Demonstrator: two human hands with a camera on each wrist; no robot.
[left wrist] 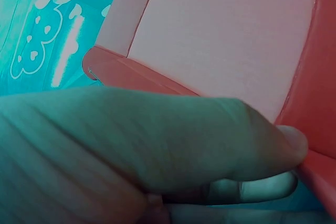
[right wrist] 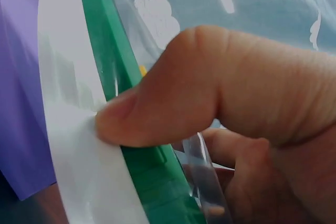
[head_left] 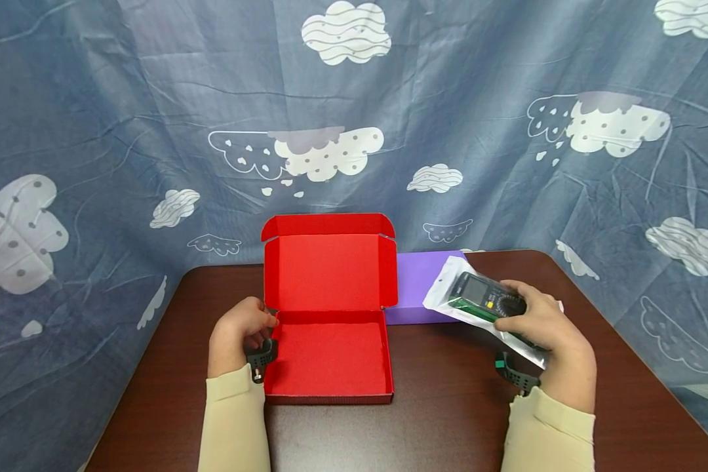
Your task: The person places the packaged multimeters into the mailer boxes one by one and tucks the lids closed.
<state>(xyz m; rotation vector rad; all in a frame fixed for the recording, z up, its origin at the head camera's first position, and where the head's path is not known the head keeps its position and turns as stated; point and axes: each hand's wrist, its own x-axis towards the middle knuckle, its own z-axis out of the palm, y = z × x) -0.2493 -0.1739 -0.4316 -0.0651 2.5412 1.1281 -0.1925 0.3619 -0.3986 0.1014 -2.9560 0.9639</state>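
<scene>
A red cardboard box (head_left: pixel 330 357) lies on the table with its lid (head_left: pixel 330 272) raised at the back, its inside bare. My left hand (head_left: pixel 238 331) pinches the box's left wall near the hinge; in the left wrist view the thumb (left wrist: pixel 210 135) lies over the wall's edge. A multimeter (head_left: pixel 485 294), dark with a green side, is packed in a clear and white plastic bag (head_left: pixel 442 278). My right hand (head_left: pixel 545 321) grips this bagged multimeter above the table, right of the box. The right wrist view shows the thumb (right wrist: pixel 136 116) against its green side (right wrist: pixel 157 182).
Behind the bag, a purple box (head_left: pixel 419 288) stands at the back of the brown table (head_left: pixel 442 419), next to the red box. A blue cloth with cloud prints (head_left: pixel 484 78) hangs behind the table.
</scene>
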